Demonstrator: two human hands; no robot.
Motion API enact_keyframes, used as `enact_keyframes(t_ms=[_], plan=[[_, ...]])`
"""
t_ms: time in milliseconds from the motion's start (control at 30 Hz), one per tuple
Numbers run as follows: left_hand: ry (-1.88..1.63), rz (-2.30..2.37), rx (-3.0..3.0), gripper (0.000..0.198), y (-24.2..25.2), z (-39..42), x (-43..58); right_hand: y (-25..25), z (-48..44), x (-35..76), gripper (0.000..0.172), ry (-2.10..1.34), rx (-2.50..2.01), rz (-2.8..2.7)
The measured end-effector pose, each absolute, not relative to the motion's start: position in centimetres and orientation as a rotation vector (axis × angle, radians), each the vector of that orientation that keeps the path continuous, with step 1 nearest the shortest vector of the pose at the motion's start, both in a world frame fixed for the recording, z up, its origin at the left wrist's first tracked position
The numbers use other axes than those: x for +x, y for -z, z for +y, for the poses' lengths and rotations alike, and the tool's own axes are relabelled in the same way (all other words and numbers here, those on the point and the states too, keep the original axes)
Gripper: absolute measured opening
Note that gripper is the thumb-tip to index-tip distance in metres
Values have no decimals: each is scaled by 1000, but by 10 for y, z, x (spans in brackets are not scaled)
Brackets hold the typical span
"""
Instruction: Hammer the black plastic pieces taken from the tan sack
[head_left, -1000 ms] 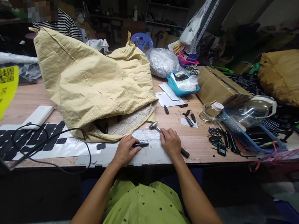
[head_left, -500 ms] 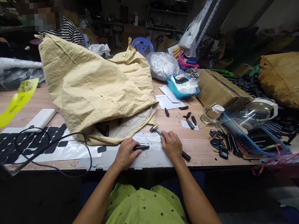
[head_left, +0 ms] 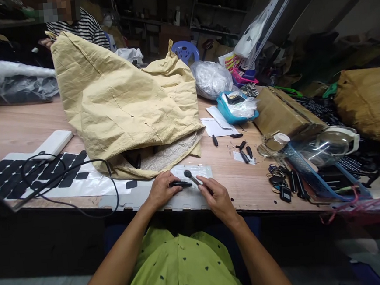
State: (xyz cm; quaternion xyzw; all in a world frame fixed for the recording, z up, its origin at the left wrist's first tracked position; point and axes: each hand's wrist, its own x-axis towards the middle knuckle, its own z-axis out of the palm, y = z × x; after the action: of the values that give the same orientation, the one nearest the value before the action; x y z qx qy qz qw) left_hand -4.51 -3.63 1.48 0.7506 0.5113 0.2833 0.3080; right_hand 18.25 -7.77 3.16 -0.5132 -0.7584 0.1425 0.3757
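A slim black cylindrical piece [head_left: 184, 184] lies over the grey plate [head_left: 138, 198] at the table's front edge, its near end pinched in my left hand [head_left: 162, 189]. My right hand [head_left: 216, 196] is closed round the handle of a small hammer [head_left: 193, 178]; its dark round head hangs just above the black piece's tip. Whether the head touches the piece I cannot tell. Behind my hands lies a big tan paper sack [head_left: 131, 103], its mouth towards me. Several short black pieces [head_left: 244, 156] lie on the table to the right, some on a small white paper.
A bunch of keys [head_left: 278, 181], a blue basket [head_left: 311, 172] and a clear jug [head_left: 330, 144] stand to the right. Further back are a cardboard box [head_left: 283, 113] and a teal basket [head_left: 225, 113]. A black cable [head_left: 80, 166] loops at left. Behind sits a person in a striped shirt [head_left: 92, 34].
The hammer has turned in my right hand: its head has swung left, over the black piece's tip. The left hand keeps its hold. The view has shifted slightly.
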Motion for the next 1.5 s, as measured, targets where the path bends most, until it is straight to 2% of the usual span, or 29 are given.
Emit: enact_keyframes(t_ms=[200,400,667,767,933,1100,1267,1400,1500], plan=[[-723,1377,1979,8,-22,-38,-42,-33,-95,169,34,-479,-1219,-2019],[-743,1388,1966,16,-21,-39,-41,-33,-95,173,33,-503,-1248,-1929],[-772,1383,1991,13,-19,-39,-41,-30,-100,180,32,-522,-1273,-1891],[-785,1389,2022,12,-19,-41,-41,-26,-85,191,31,-391,-1344,-1826],[-811,1369,2119,20,-16,-41,-41,-11,-49,215,29,35,-1588,-1849],[-829,1325,2122,12,-13,-38,-42,4,-37,221,29,335,-1688,-1929],[-984,1048,1943,28,-27,-60,-47,3,-41,215,27,476,-1657,-1949],[-690,750,1861,36,-34,-102,-45,1,-41,213,27,525,-1665,-1947],[-389,841,1820,31,-20,-123,-39,1,-41,213,27,532,-1677,-1947]])
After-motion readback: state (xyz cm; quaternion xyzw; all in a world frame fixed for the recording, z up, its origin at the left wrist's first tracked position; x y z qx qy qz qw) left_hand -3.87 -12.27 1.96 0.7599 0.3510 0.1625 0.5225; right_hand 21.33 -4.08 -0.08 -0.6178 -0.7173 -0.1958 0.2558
